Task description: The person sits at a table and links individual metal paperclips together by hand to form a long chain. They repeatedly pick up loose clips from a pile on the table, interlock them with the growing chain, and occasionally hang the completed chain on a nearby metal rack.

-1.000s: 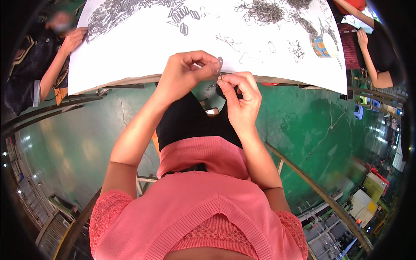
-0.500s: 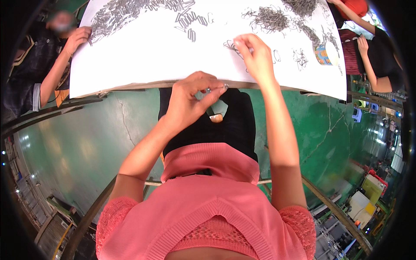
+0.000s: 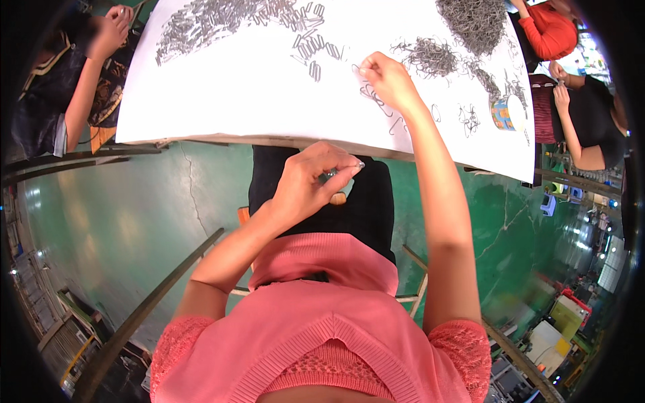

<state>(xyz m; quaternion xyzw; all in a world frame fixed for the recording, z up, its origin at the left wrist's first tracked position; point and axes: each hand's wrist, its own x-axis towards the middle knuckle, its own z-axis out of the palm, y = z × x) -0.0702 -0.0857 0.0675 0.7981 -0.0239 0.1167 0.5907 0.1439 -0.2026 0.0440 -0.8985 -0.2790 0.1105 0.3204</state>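
Observation:
My left hand (image 3: 314, 180) is in front of the table's near edge, above my lap. Its thumb and forefinger pinch a small shiny metal piece (image 3: 361, 164), mostly covered by the fingers. Out over the white tabletop (image 3: 215, 101) reaches my right hand (image 3: 391, 82), its thumb and forefinger pressed together. Around those fingertips lie a few loose bent wire pieces (image 3: 376, 96). Whether one is between the fingertips is too small to tell.
A heap of flat wire loops (image 3: 222, 27) covers the far left. Tangled wire hooks (image 3: 430, 57) and a larger dark pile (image 3: 474, 27) lie far right, near a patterned round tub (image 3: 505, 113). People sit at both sides; wooden bars (image 3: 154, 309) flank me below.
The view has shifted, so the table appears lower. My right hand has moved slightly farther over the table, my left back from its edge. The person at left has lifted a hand off the tabletop.

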